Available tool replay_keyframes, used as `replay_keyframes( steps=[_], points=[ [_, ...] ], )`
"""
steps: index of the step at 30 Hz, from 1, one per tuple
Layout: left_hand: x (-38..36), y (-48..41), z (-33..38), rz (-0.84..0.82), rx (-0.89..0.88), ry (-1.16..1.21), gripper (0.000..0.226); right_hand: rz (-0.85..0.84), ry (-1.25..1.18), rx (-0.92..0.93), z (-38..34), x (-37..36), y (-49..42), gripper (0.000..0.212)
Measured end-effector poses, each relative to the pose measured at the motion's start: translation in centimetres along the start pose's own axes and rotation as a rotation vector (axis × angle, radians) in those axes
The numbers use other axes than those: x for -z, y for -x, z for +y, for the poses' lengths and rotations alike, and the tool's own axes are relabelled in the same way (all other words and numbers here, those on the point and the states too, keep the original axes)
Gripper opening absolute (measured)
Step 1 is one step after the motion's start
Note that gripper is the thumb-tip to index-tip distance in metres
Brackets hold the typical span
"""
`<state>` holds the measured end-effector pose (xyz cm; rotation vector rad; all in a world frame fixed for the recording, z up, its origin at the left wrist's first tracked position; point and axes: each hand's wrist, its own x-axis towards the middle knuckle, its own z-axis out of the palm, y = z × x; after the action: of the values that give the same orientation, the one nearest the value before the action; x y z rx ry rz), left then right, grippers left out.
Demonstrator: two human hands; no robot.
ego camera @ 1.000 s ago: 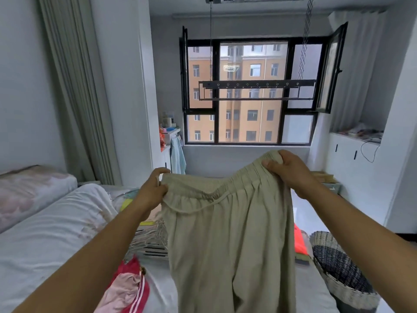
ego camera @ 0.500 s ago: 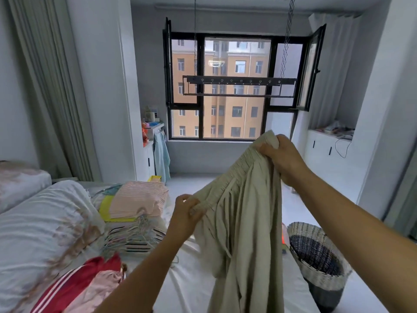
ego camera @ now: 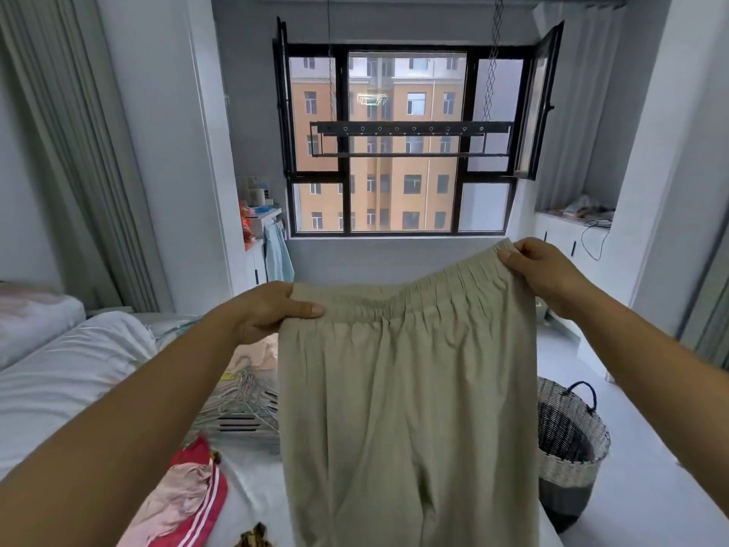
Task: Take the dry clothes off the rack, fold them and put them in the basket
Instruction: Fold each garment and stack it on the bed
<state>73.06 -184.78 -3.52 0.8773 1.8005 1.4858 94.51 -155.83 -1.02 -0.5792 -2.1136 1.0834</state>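
Bedroom daylight comes through a dark-framed window, with the black ceiling-hung drying rack in front of it. The left grip and right grip each pinch 1 end of the elastic waistband of the beige cotton trousers, which are held spread in the air above the white-sheeted bed. The legs hang out of sight, so folding in mid-air could twist them. The round woven basket on the floor shows only a dark interior and is partly hidden.

I can read no words, labels, brand marks or numbers anywhere in this view. The beige trousers, held up by my left grip and right grip, show only plain cloth. The shelf clutter by the window is too small and blurred to read.
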Motion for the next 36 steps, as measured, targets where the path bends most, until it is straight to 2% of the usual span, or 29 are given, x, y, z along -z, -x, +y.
replay_keyframes(
  steps=[2,4,5,7,8,9,12,14,16,18,20,21,23,25,27,30,33,36],
  points=[
    [0.7,-0.3,0.5,0.043,-0.039,-0.010,0.095,-0.001,0.027,0.015,0.0,-0.5,-0.3,0.020],
    [0.9,-0.3,1.3,0.105,-0.103,-0.025,0.095,-0.091,-0.037,0.007,-0.3,-0.8,-0.3,0.029],
    [0.9,-0.3,1.5,0.140,-0.132,-0.023,0.087,-0.181,-0.068,0.000,-0.3,-0.9,-0.4,0.041],
    [0.9,-0.1,1.7,0.217,-0.167,-0.001,0.061,-0.311,0.051,-0.015,-0.3,-1.4,-0.4,0.070],
    [1.0,-0.1,1.8,0.240,-0.171,-0.001,0.056,-0.322,0.134,-0.013,-0.2,-1.9,-0.4,0.075],
    [1.1,0.1,1.9,0.231,-0.173,-0.006,0.061,-0.302,0.194,-0.008,0.0,-2.4,-0.5,0.075],
    [1.5,1.0,2.5,0.123,-0.149,0.019,0.084,-0.270,0.084,-0.014,0.3,-3.3,-1.0,0.058],
    [2.3,1.7,2.6,0.048,-0.077,0.043,0.085,-0.317,-0.064,-0.021,0.0,-3.2,-1.1,0.039],
    [3.1,2.6,2.2,0.024,0.011,0.039,0.081,-0.356,-0.135,-0.047,-0.1,-3.0,-1.3,0.030],
    [3.7,3.1,1.4,0.103,0.076,0.057,0.063,-0.386,-0.173,-0.117,-0.1,-3.3,-1.2,0.027],
    [3.6,3.2,0.4,0.269,0.101,0.073,0.036,-0.388,-0.165,-0.203,0.1,-4.0,-1.3,0.022],
    [3.4,2.9,0.0,0.351,0.107,0.070,0.029,-0.380,-0.161,-0.246,0.2,-4.5,-1.3,0.020],
    [3.0,2.3,-0.7,0.458,0.132,0.082,0.026,-0.350,-0.153,-0.320,0.1,-5.6,-1.2,0.020],
    [2.6,1.6,-1.1,0.544,0.165,0.128,0.027,-0.304,-0.181,-0.372,-0.2,-6.9,-1.1,0.007],
    [1.8,1.0,-0.9,0.611,0.166,0.209,0.033,-0.261,-0.239,-0.413,-1.0,-8.0,-1.0,0.010],
    [-0.4,0.0,0.2,0.665,0.001,0.240,0.027,-0.229,-0.306,-0.395,-2.8,-9.6,-0.9,0.014],
    [-4.5,-0.4,1.6,0.606,-0.210,0.096,0.025,-0.252,-0.346,-0.278,-5.4,-11.3,-0.6,0.006],
    [-8.3,-0.2,2.4,0.512,-0.353,-0.132,0.039,-0.347,-0.434,-0.179,-7.5,-12.3,0.2,0.026]
  ],
)
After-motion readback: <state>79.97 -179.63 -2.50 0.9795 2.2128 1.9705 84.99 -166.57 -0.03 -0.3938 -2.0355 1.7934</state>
